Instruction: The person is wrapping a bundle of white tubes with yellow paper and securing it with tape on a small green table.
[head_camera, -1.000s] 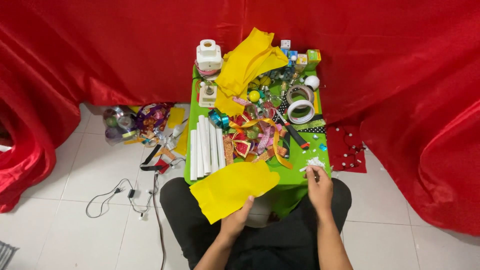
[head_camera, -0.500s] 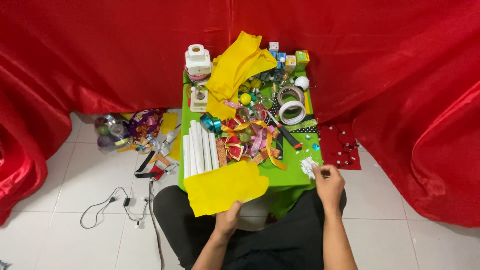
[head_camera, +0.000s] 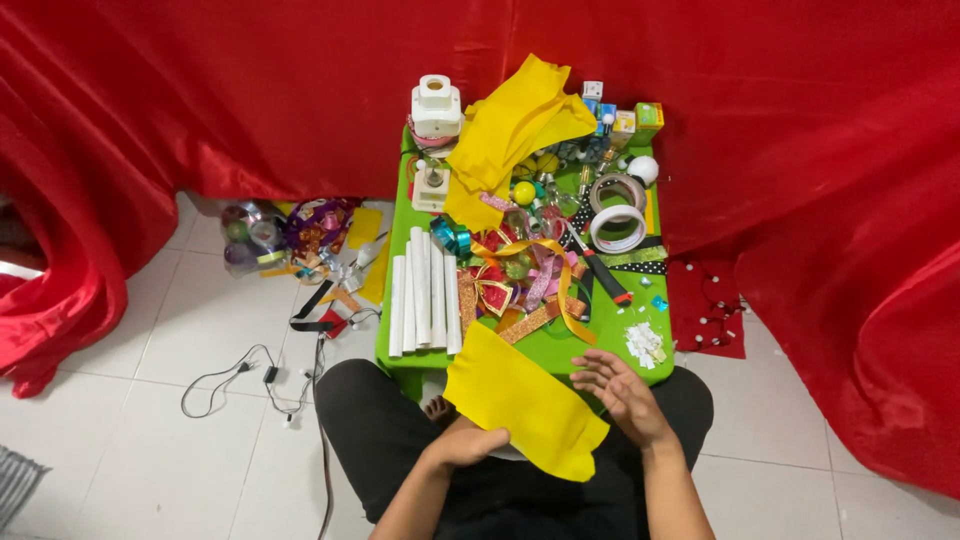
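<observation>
— So, what fills the view first?

— Red cloth, glossy and heavily folded, hanging behind and spilling down both sides onto a white tiled floor. In front of it stands a small bright green table with a smooth top, crowded with craft stuff.

— And the hands?

— The left hand is closed on the near left edge of a yellow felt sheet — soft, matte, roughly rectangular. The sheet lies tilted, its far corner over the table's front edge, the rest over the person's lap. The right hand is loose and open, fingers spread, palm turned toward the sheet, just beside its right edge; whether it touches the felt I can't tell.

— What sits on the table?

— A bigger piece of yellow felt is draped and creased at the back. On the left lie white paper rolls, straight tubes side by side. In the middle is a tangle of ribbons — gold, red, pink, some glittery. To the right are two tape rolls, flat rings, and near the right hand a small heap of white scraps.

— Anything on the floor?

— A black cable loops to the left, beside a scatter of shiny trimmings.
</observation>
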